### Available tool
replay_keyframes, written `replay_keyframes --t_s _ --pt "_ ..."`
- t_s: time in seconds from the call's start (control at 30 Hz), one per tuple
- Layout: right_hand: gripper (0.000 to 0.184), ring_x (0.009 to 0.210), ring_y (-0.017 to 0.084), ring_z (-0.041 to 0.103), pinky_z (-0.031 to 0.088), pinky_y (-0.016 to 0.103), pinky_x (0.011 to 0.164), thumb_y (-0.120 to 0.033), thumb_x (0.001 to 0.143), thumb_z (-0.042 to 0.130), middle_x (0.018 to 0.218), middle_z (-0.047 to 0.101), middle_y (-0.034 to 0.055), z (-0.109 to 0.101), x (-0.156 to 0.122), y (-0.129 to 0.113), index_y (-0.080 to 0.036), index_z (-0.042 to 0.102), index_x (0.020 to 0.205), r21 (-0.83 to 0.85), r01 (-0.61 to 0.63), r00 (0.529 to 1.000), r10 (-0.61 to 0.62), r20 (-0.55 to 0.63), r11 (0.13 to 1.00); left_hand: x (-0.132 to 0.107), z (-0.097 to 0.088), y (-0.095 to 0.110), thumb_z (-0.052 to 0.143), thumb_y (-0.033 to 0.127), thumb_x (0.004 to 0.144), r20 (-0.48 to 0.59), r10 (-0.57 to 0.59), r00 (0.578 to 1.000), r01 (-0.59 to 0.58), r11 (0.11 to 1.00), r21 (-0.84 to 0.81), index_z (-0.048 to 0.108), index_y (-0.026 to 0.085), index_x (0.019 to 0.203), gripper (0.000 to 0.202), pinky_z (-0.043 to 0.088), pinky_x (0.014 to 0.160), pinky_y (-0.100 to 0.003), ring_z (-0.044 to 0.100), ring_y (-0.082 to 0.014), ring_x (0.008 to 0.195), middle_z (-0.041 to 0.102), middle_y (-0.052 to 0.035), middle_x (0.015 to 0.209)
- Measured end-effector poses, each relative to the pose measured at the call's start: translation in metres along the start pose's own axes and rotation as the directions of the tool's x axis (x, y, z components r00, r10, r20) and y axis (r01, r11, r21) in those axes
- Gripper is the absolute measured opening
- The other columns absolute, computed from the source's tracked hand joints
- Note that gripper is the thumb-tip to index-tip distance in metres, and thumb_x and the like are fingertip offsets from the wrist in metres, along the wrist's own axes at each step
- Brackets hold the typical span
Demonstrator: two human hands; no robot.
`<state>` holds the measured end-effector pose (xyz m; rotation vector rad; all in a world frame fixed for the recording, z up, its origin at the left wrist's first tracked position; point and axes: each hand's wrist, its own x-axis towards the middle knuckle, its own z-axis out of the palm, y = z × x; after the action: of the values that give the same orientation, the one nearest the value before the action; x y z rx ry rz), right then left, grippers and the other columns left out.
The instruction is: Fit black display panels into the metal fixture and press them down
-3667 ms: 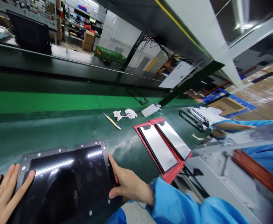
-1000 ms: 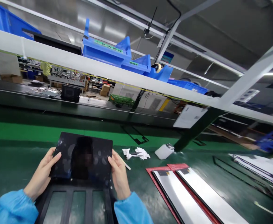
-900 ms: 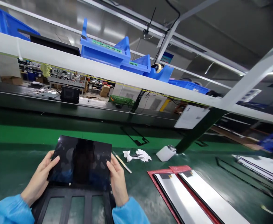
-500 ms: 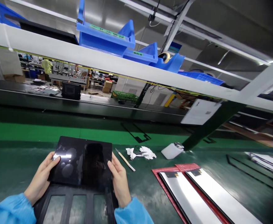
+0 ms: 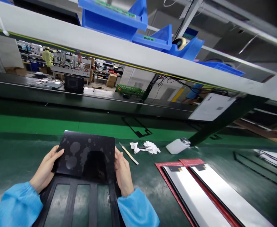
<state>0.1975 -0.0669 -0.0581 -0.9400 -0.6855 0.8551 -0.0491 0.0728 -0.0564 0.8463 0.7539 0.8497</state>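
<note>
A glossy black screen panel [image 5: 78, 157], marked with round smudges, is held tilted by its two side edges. My left hand [image 5: 46, 168] grips its left edge with the thumb on the face. At the opposite edge, my right hand [image 5: 123, 173] is closed, its thumb near the rim and its other fingers mostly hidden. Below the panel's lower edge lies a black frame [image 5: 92, 205] with several long rectangular openings; whether the two touch is unclear. A slim knife with a pale handle [image 5: 129, 154] rests just right of the panel, beside crumpled white tissues [image 5: 151, 147].
A white bottle with a metal cap [image 5: 177, 146] stands tilted in view near a dark post. Two silver-backed panels [image 5: 195, 192] lie on red sheets [image 5: 161, 168] at right. Thin black frames [image 5: 138, 130] lie farther back. Blue bins [image 5: 110, 25] sit on the overhead shelf [image 5: 119, 52].
The view has tilted slightly downward. The panel's tilt has shifted, so the bright reflection at its left has gone and the smudges show more clearly. My right thumb has moved off the panel's face toward its edge.
</note>
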Motion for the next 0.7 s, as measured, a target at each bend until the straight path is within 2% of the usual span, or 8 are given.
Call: replay_keyframes --t_s 0.13,0.27,0.37,0.47,0.57,0.7 --pt "0.055 0.123 0.03 0.049 0.046 0.042 0.094 -0.063 0.093 0.052 0.13 0.057 0.0084 -0.0011 0.0008 0.0004 -0.026 0.056 0.134 0.018 -0.02 1.0 0.019 0.013 1.0 0.0003 -0.0013 0.0007 0.078 0.031 0.072 -0.031 -0.007 0.999 0.007 1.0 -0.005 0.061 0.026 0.117 0.048 0.056 0.072 -0.026 0.067 -0.0212 0.089 0.068 -0.0019 0.103" --pt "0.055 0.122 0.03 0.049 0.048 0.042 0.091 -0.062 0.093 0.054 0.129 0.058 0.0098 -0.0023 0.0026 0.0018 -0.024 0.057 0.132 0.037 -0.02 1.0 0.02 0.009 0.999 0.0015 -0.0037 -0.0001 0.076 0.03 0.075 -0.051 -0.025 0.998 0.024 1.0 -0.015 0.062 0.025 0.113 0.04 0.056 0.071 -0.025 0.067 -0.02 0.089 0.068 -0.0017 0.106" --pt "0.055 0.122 0.03 0.05 0.048 0.042 0.091 -0.061 0.092 0.056 0.127 0.059 0.0104 -0.0015 0.0029 0.0018 -0.023 0.057 0.133 0.053 -0.03 0.999 0.031 -0.021 0.998 0.0012 -0.0045 0.0009 0.069 0.039 0.083 -0.028 -0.062 0.998 0.06 0.997 -0.041 0.062 0.022 0.112 0.035 0.056 0.074 -0.028 0.067 -0.0215 0.089 0.069 -0.0045 0.104" --pt "0.055 0.121 0.029 0.051 0.048 0.04 0.093 -0.06 0.092 0.057 0.127 0.059 0.0102 0.0004 0.0023 0.0005 -0.023 0.057 0.133 0.064 -0.041 0.998 0.043 -0.038 0.997 -0.0017 -0.0029 0.0043 0.059 0.051 0.088 0.035 -0.09 0.995 0.093 0.992 -0.087 0.059 0.023 0.119 0.041 0.055 0.078 -0.032 0.067 -0.0228 0.091 0.069 -0.0054 0.105" --pt "0.058 0.119 0.029 0.053 0.047 0.039 0.094 -0.06 0.09 0.061 0.126 0.06 0.0096 0.0014 0.0022 -0.001 -0.023 0.056 0.134 0.072 -0.064 0.995 0.07 -0.075 0.995 -0.0054 0.0007 0.0075 0.051 0.061 0.089 0.081 -0.091 0.992 0.1 0.99 -0.103 0.056 0.027 0.122 0.048 0.053 0.081 -0.034 0.066 -0.0235 0.094 0.068 -0.0041 0.108" --pt "0.067 0.117 0.03 0.055 0.048 0.041 0.094 -0.065 0.08 0.069 0.124 0.061 0.0107 -0.0009 0.0055 -0.0001 -0.021 0.061 0.129 0.019 -0.108 0.976 0.11 -0.189 0.994 -0.0077 0.0049 0.0094 0.044 0.069 0.087 0.146 -0.083 0.986 0.1 0.988 -0.117 0.055 0.026 0.123 0.058 0.051 0.084 -0.036 0.065 -0.0253 0.096 0.068 -0.0064 0.108"
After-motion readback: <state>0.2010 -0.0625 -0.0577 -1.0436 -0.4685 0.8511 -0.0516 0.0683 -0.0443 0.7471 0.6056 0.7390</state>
